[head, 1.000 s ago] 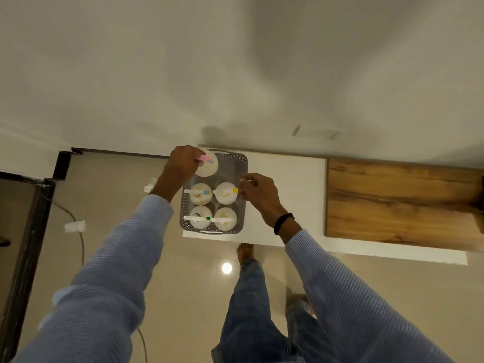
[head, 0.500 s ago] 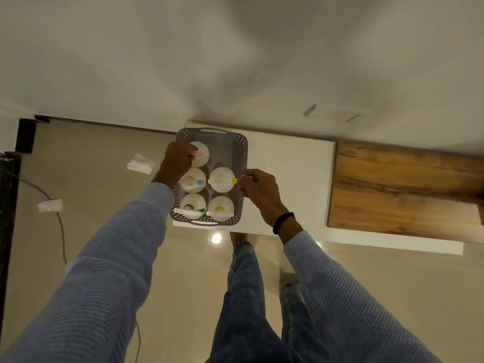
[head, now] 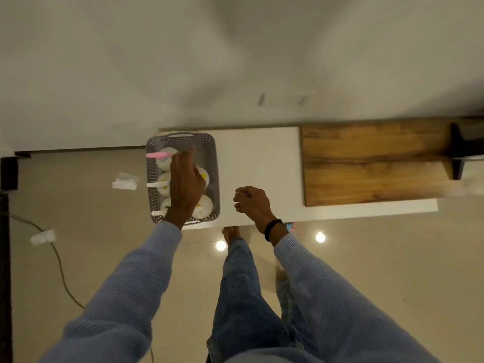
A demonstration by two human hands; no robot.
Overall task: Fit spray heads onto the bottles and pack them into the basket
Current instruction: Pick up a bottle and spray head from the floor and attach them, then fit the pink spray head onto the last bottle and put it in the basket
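A grey perforated basket (head: 216,163) stands at the left end of the white table (head: 256,158). Several white bottles with spray heads stand in it. The far left one has a pink spray head (head: 158,155) whose nozzle points left. A white-headed bottle (head: 162,183) is behind my wrist, and another bottle (head: 205,205) shows at the near right. My left hand (head: 186,184) stretches over the basket, fingertips by the pink head, hiding the middle bottles. My right hand (head: 252,203) hovers over the table right of the basket, loosely curled, nothing in it.
A wooden board (head: 366,163) covers the right part of the table, with a dark object (head: 461,150) at its far end. On the floor to the left lie crumpled paper (head: 125,181), another scrap (head: 43,237) and a cable (head: 60,268). A wall rises behind the table.
My left hand moved from the basket's left side to over its middle, and the pink nozzle now points left. My right hand left the basket's right edge and drew back over the table.
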